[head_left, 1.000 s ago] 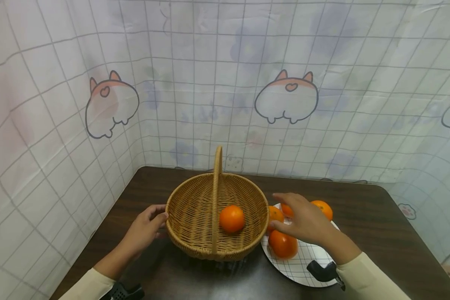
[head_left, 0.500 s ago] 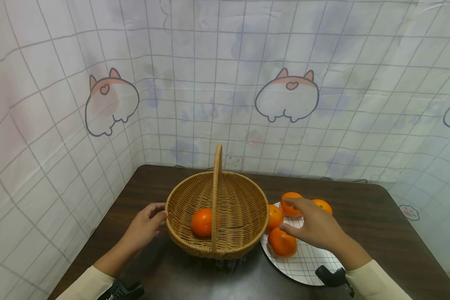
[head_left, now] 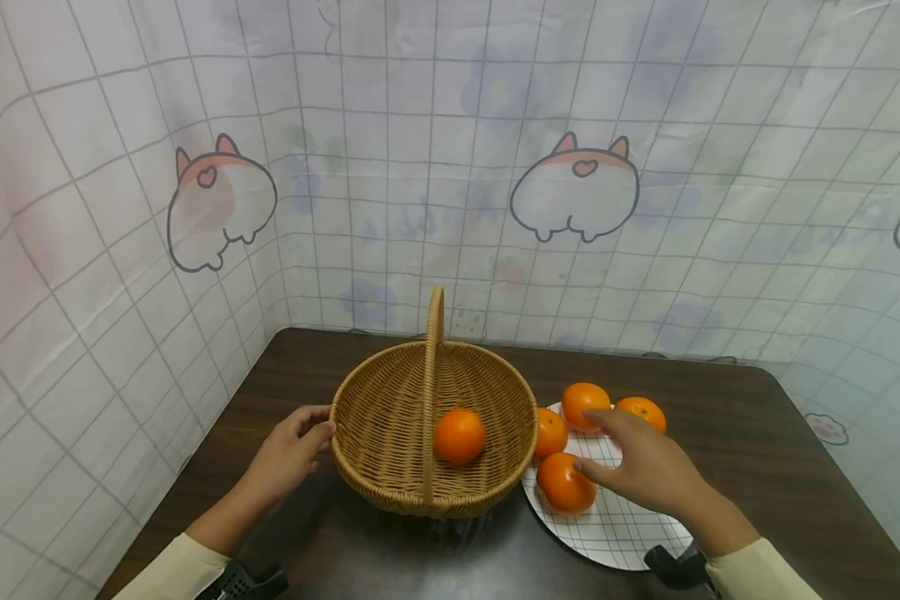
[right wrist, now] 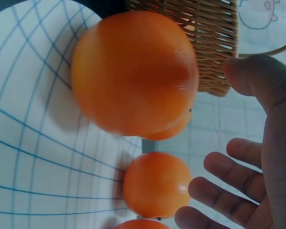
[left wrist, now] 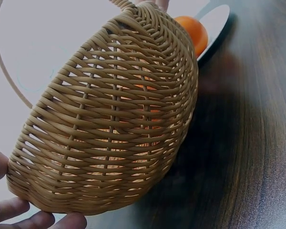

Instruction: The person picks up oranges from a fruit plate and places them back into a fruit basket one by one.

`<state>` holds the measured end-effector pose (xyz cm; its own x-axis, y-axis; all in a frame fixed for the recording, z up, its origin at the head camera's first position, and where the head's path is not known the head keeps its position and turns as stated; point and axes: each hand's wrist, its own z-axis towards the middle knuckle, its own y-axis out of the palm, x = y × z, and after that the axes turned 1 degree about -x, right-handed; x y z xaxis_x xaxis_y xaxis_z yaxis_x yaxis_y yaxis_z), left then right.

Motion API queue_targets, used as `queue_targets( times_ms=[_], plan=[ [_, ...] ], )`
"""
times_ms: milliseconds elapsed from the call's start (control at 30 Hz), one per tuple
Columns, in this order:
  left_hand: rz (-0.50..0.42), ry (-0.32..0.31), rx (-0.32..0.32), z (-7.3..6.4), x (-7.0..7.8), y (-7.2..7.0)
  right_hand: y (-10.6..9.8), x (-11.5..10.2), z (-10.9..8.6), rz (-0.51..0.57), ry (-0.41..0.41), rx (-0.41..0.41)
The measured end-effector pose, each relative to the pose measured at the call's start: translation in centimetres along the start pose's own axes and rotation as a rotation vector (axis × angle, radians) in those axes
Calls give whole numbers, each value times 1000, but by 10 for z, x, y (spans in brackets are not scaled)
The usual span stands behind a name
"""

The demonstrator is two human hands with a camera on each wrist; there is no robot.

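A wicker basket [head_left: 378, 467] with a tall hoop handle stands mid-table, one round, smooth orange fruit [head_left: 459, 437] inside it. At its left rim my left hand [head_left: 288, 454] grips the edge; the left wrist view shows thumb and fingers [left wrist: 38, 220] on either side of the rim. My right hand [head_left: 648, 462] is over the plate [head_left: 622, 533], fingers spread and holding nothing. Its thumb is near the front fruit [head_left: 566, 483], a glossy orange ball in the right wrist view. Three more orange fruits sit behind, including a back fruit [head_left: 585, 407] by the fingertips.
The white plate with dark grid lines is to the right of the basket, close against it. Both rest on a dark wood table [head_left: 765, 467]. A patterned curtain [head_left: 390, 167] hangs behind and at both sides. Dark camera mounts [head_left: 247, 581] sit at the wrists.
The fruit in the basket rolled left, then back right past the handle. My right hand moved right, away from the basket and over the plate. My left hand stayed on the rim.
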<state>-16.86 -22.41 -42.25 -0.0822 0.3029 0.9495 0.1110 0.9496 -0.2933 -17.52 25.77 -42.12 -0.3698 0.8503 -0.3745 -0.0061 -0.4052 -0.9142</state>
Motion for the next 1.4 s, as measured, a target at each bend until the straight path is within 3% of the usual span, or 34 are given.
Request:
queue_targets(
  times_ms=[800, 1400],
  plan=[
    [-8, 2, 5, 1, -2, 1, 28, 4, -20, 52, 95, -93],
    [-16, 4, 4, 1, -3, 1, 36, -2, -22, 20, 70, -90]
  ],
)
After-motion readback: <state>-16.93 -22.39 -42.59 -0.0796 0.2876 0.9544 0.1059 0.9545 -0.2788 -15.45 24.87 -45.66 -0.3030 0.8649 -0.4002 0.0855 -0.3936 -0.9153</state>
